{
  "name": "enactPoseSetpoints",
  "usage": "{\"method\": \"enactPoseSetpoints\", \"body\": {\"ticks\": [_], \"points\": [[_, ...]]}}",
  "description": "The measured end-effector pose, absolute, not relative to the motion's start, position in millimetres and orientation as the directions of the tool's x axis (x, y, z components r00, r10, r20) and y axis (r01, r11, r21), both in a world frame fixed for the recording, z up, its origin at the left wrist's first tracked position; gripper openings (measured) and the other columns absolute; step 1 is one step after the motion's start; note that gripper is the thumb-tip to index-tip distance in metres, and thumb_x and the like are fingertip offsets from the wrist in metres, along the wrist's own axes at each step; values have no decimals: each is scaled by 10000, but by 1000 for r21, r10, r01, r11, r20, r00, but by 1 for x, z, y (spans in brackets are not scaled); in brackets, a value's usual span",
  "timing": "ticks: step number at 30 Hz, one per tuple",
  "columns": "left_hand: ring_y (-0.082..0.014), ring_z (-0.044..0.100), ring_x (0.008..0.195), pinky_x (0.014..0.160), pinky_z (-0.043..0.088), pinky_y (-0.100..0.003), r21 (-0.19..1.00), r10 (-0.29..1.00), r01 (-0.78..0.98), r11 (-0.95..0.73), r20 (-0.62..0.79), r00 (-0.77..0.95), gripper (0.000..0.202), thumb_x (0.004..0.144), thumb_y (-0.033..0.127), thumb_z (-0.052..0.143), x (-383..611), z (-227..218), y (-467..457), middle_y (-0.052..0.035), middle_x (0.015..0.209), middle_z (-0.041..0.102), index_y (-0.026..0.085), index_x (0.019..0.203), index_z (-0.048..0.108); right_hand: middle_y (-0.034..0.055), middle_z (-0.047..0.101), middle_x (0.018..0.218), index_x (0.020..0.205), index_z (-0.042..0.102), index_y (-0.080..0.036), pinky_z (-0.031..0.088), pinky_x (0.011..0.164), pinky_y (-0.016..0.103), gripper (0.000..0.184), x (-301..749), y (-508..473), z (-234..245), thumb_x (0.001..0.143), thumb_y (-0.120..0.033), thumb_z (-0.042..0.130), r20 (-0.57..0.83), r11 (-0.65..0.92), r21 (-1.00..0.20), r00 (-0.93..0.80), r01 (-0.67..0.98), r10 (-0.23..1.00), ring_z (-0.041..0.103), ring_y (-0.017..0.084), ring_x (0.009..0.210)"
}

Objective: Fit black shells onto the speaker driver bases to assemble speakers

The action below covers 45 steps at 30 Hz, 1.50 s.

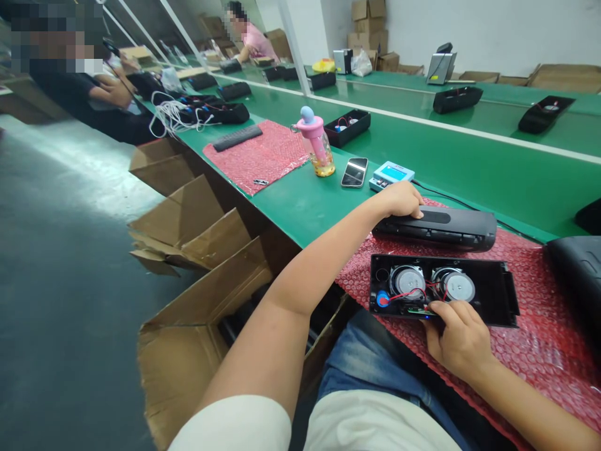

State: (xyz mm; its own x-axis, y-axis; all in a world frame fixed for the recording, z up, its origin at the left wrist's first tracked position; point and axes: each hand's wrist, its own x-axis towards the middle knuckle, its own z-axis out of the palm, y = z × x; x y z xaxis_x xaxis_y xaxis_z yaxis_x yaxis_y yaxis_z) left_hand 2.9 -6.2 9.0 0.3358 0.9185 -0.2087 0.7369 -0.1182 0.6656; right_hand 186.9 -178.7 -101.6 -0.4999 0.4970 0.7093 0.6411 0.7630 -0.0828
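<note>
My left hand (400,199) rests curled over the left end of a closed black speaker housing (441,228) lying on red bubble wrap (539,294). In front of it lies an open black speaker shell (493,291) showing two round drivers (407,280) and red wires. My right hand (457,335) grips the shell's near edge, fingers pressed by a small green circuit board (416,311) with a blue light.
A blue-screened tester (391,175), a phone (354,171) and a pink-capped bottle (317,141) stand on the green bench (305,200). More black shells lie farther along. Open cardboard boxes (188,225) line the floor at left. Other people work at the far left.
</note>
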Motion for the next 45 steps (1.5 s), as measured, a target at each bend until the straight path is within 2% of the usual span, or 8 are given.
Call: {"method": "enactPoseSetpoints", "body": {"ticks": [10,18,26,30,34,37,39,45], "points": [[-180,590,766,742,463,-299,680,928,717,-152,-151,340,329,629,160,653,2,4,-7,-55,831,706,121,941,748,23,606,785,922,464,-204,433,634,302,217,185,-179,-99,783,-42,499,696,754,-126,-484,645,531,506,159,658],[-199,625,842,804,454,-311,615,920,767,-185,-166,355,327,665,158,659,1,6,-14,-77,939,725,127,981,737,53,559,685,905,533,-144,379,593,323,107,184,-191,-72,864,-134,435,591,708,-75,-540,703,599,464,191,625],[-231,626,937,857,456,-365,337,914,854,-396,52,403,271,798,276,578,3,-18,-77,-54,1006,725,227,1029,712,29,600,672,954,572,-138,382,566,310,174,206,-229,-61,892,-129,409,506,719,-184,-563,670,654,494,166,580],[-244,633,902,832,467,-380,219,848,819,-530,163,505,248,833,235,532,-1,-39,-101,-72,982,728,213,1006,709,63,678,910,982,591,-170,463,682,310,215,230,-237,-43,931,-230,391,476,713,-164,-578,682,663,595,175,758],[-238,643,904,820,483,-371,205,820,794,-572,157,550,258,861,240,491,-4,-42,-106,-66,984,731,240,1002,708,117,674,977,1032,587,-155,476,802,373,292,287,-204,-19,893,-396,500,504,458,-5,-393,889,769,617,233,888],[-239,646,939,827,491,-362,199,820,798,-570,69,568,296,878,258,460,-4,-31,-109,-61,1022,724,247,1072,684,188,656,932,1068,578,-89,449,655,398,511,336,-169,-11,865,-545,468,417,23,159,-88,987,905,618,308,807],[-241,646,954,834,493,-359,190,821,804,-563,22,570,334,889,241,430,-5,-25,-113,-75,1050,714,225,1134,656,235,643,905,1112,562,-44,394,574,382,650,359,-153,-12,858,-622,410,286,-130,203,68,971,956,619,344,766],[-240,644,961,850,496,-369,214,847,827,-520,5,532,450,902,193,363,-8,-23,-130,-110,1036,698,172,1332,495,276,623,913,1260,490,-24,361,558,384,807,375,-142,-32,809,-690,425,178,-151,188,117,971,977,624,375,771]]}}
